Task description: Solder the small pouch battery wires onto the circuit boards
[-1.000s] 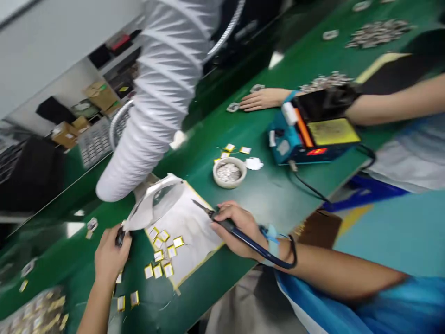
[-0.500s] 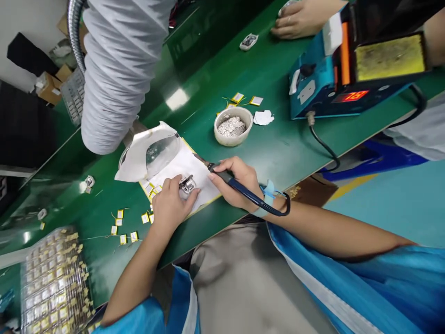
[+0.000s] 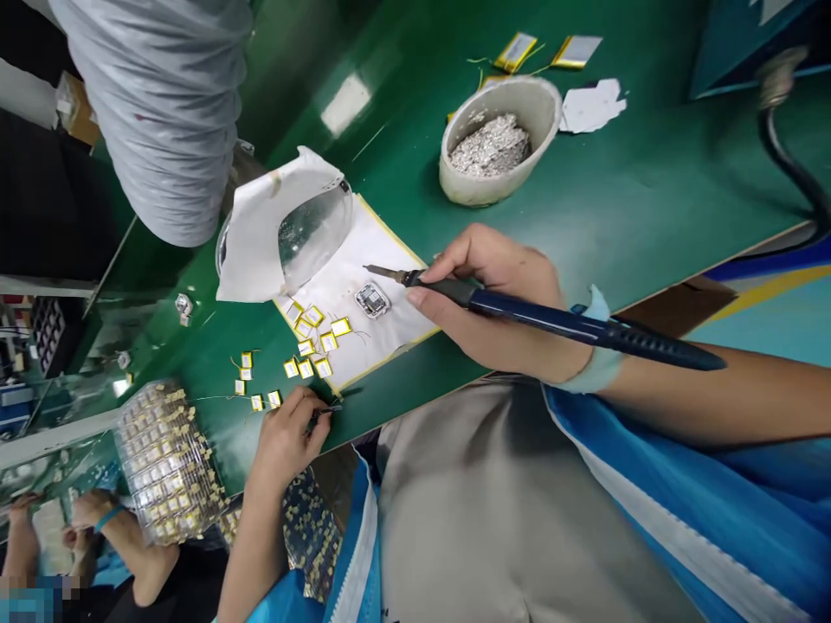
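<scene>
My right hand [image 3: 499,298] grips a dark blue soldering iron [image 3: 551,318] like a pen. Its tip points left, just above a small silver module [image 3: 372,299] lying on a white work pad [image 3: 363,303]. Several small yellow-edged battery cells [image 3: 315,342] lie on the pad's near left part. My left hand [image 3: 286,437] is at the table's near edge, fingers pinched on a thin dark tool [image 3: 323,414], close to a few loose cells [image 3: 260,400].
A magnifier lens [image 3: 305,232] with white paper stands over the pad, under a ribbed white duct [image 3: 162,104]. A white bowl of silver bits [image 3: 497,138] sits behind. A tray of cells [image 3: 165,459] lies left. Another person's hands [image 3: 84,510] work at lower left.
My left hand left the silver module on the pad and drew back to the table's near edge, now pinching a thin tool. The view moved closer; the soldering iron stays over the pad.
</scene>
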Demonstrator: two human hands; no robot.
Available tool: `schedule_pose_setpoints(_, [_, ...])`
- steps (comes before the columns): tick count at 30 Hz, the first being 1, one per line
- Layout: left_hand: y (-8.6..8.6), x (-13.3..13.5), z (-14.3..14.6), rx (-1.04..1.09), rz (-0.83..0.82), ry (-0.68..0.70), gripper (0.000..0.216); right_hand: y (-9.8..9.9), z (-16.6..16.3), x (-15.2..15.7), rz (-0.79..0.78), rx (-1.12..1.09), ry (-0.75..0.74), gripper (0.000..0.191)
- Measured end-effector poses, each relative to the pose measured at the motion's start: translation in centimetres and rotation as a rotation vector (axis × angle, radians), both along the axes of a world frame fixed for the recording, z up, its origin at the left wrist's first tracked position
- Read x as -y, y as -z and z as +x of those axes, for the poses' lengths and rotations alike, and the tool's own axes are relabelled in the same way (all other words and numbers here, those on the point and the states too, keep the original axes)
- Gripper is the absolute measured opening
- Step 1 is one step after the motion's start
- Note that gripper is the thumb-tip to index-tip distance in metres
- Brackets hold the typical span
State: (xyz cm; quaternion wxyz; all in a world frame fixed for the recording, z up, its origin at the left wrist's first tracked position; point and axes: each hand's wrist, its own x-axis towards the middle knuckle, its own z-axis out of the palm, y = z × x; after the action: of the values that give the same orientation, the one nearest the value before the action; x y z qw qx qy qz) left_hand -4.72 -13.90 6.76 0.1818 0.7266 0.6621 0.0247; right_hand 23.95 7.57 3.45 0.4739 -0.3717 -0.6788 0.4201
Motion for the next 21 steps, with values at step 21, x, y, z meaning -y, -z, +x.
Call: schedule_pose_setpoints(21, [6.3,-12.8,2.6,-0.065,0.708,0.140,0.029,2.1,-1.9,-0.3,-0.007,0.044,-0.079,0.023])
